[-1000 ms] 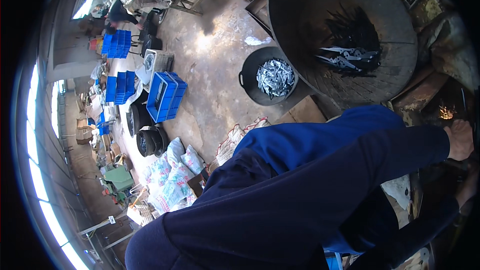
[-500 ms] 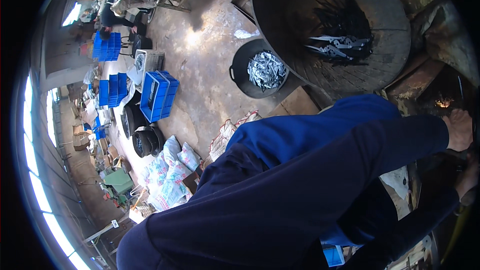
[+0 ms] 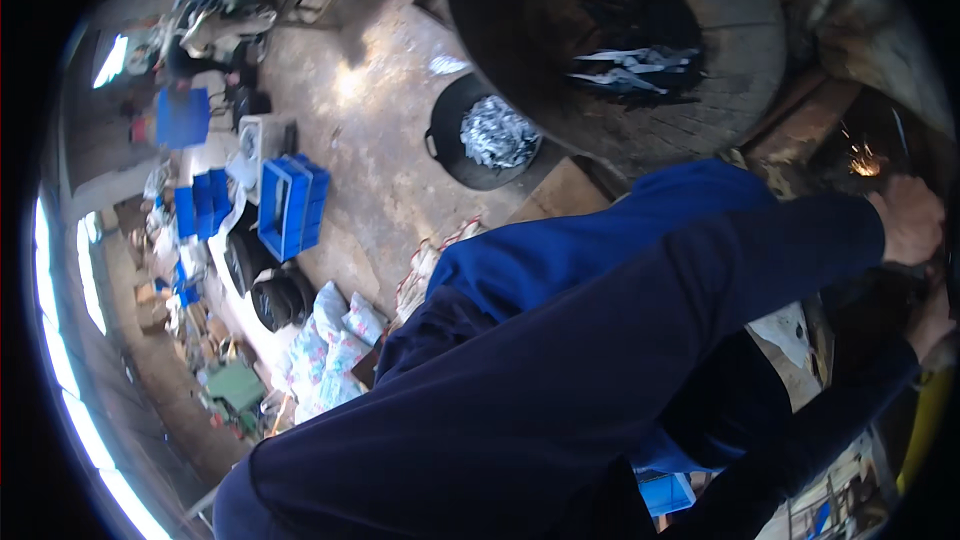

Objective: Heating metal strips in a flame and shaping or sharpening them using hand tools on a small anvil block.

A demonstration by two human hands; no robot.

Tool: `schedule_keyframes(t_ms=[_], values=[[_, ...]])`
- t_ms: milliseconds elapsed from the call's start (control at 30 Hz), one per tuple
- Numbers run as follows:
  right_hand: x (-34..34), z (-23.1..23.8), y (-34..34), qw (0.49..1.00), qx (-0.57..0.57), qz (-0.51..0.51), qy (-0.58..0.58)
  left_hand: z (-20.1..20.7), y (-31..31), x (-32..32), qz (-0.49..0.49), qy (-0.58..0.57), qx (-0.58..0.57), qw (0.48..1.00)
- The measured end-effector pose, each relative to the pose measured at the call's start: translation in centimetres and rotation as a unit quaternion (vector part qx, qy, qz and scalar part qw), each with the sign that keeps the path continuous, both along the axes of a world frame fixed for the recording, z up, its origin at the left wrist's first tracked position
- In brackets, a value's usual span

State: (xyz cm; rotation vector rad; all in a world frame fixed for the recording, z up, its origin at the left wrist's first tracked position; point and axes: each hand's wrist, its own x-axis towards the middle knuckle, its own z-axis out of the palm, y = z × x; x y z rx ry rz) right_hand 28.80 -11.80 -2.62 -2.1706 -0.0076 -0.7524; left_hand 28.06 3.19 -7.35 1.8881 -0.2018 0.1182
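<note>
At the far right edge, my left hand (image 3: 910,220) is closed in a fist-like grip beside a small burst of orange sparks (image 3: 864,161). What it grips is hidden in the dark area behind it. Just below is my right hand (image 3: 934,324), its fingers mostly lost in shadow at the picture's rim. A thin pale metal strip (image 3: 901,130) stands out near the sparks. Beyond my arms is a large dark basin (image 3: 510,50), holding black, elongated metal pieces (image 3: 640,15) and several silver, plier-like pieces (image 3: 635,68).
A smaller black tub (image 3: 447,130) of shiny metal pieces (image 3: 499,131) stands on the floor. Blue crates (image 3: 291,202), black tubs (image 3: 280,298) and filled white sacks (image 3: 335,340) are to the left. A yellow curved thing (image 3: 920,430) is at lower right.
The view has shifted, so the basin and floor things lie further left. The sparks have grown brighter and more spread out. My left hand shows more fully, still closed.
</note>
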Motion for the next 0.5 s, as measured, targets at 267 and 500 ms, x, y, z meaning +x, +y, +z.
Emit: schedule_keyframes(t_ms=[267,500], values=[[-1.0,0.4,-0.1,0.995,0.052,0.045,0.072,1.5,3.7,-0.4,-0.025,-0.033,0.020,0.999],[-1.7,1.1,2.8,0.984,0.173,0.029,0.038,1.7,4.5,0.4,0.052,-0.055,0.027,0.997]])
